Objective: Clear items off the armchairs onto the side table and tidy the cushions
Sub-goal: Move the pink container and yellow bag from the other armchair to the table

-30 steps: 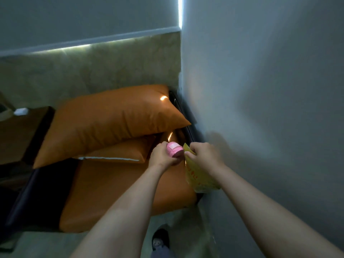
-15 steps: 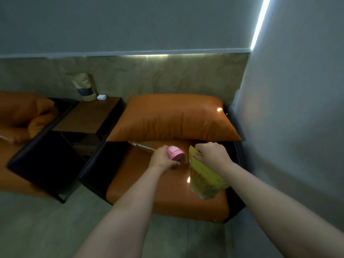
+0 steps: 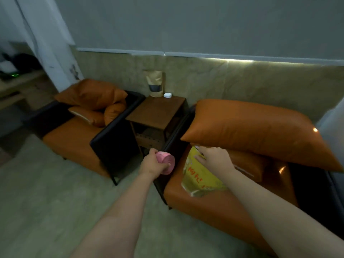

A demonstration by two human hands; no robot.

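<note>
Left hand (image 3: 151, 165) grips the pink roll (image 3: 166, 162), right hand (image 3: 214, 159) pinches the yellow packet (image 3: 201, 181) — carry both to the side table (image 3: 158, 110) at frame centre, setting them clear of the brown pouch (image 3: 155, 83).

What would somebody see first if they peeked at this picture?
Probably the two hands in the middle. The left hand grips a pink round thing beside the nearer armchair, and the right hand pinches the top of a yellow packet over that chair's seat. Next comes the big orange cushion lying across the chair just behind them.
</note>
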